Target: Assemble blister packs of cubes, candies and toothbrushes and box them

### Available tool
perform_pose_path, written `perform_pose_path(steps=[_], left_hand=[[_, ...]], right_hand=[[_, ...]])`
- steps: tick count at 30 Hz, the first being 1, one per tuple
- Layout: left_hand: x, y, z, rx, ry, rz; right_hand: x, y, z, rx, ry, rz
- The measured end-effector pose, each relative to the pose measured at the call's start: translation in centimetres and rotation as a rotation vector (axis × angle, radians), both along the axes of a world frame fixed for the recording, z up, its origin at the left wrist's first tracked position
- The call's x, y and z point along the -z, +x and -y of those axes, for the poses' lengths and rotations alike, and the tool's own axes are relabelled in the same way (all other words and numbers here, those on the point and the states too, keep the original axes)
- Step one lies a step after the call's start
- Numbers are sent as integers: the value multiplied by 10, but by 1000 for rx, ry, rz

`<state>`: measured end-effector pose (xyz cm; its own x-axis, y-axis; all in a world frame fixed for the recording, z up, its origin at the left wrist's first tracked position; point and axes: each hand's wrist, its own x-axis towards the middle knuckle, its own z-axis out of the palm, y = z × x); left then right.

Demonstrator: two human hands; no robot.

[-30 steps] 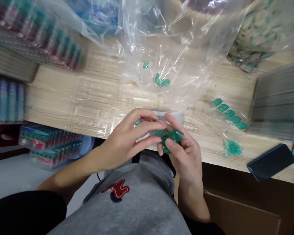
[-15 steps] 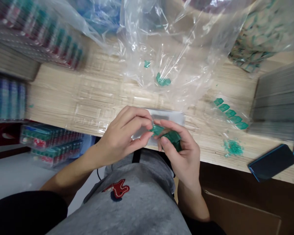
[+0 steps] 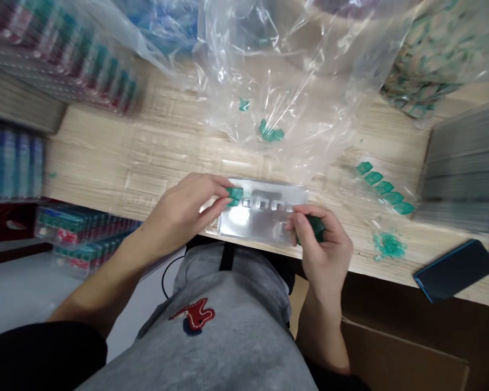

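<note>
A clear plastic tray (image 3: 252, 225) with a row of small square hollows lies at the table's front edge. My left hand (image 3: 187, 206) pinches a green translucent plastic piece (image 3: 235, 196) at the tray's left end; whether the piece sits in a hollow I cannot tell. Over the tray's right end, my right hand (image 3: 321, 244) is closed around darker green pieces (image 3: 315, 228), partly hidden by the fingers. More green pieces (image 3: 271, 132) lie by the clear plastic bag (image 3: 309, 108) beyond the tray.
Right of the tray, several green pieces (image 3: 385, 187) form a slanted row. Green scraps (image 3: 389, 245) and a phone (image 3: 454, 270) lie nearer the edge. A tall stack of trays (image 3: 464, 168) stands far right. Filled packs (image 3: 65, 60) are stacked at left.
My hands have moved apart, uncovering the tray. The left went left with a green piece to the tray's left end; the right moved right, still holding green pieces.
</note>
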<state>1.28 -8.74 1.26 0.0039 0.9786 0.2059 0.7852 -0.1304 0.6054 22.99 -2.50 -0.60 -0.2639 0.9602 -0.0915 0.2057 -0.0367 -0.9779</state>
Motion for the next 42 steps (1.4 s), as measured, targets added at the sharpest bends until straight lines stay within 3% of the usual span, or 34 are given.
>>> perform_pose_path(steps=[5,9,14,19,24,30,36,42], left_hand=[[1,0,-9,207,53,-323],[2,8,-15,267,115,-379],[11,6,-18,237,67,-398],[22,0,-22,288,39,-311],[0,11,-19,237,-10,-106],[-29,36,-21,223,-17,106],[-26,44,-26,261,-23,151],[-18,40,-25,110,-62,464]], right_hand=[[10,13,-5,85,-23,18],[10,14,-4,78,-52,-18],[11,15,-4,58,-76,-19],[12,15,-6,74,-149,-176],[5,12,-1,-180,-292,-510],[-12,4,12,-285,-190,-277],[-18,4,14,-359,-67,-117],[-18,6,12,-271,-135,-215]])
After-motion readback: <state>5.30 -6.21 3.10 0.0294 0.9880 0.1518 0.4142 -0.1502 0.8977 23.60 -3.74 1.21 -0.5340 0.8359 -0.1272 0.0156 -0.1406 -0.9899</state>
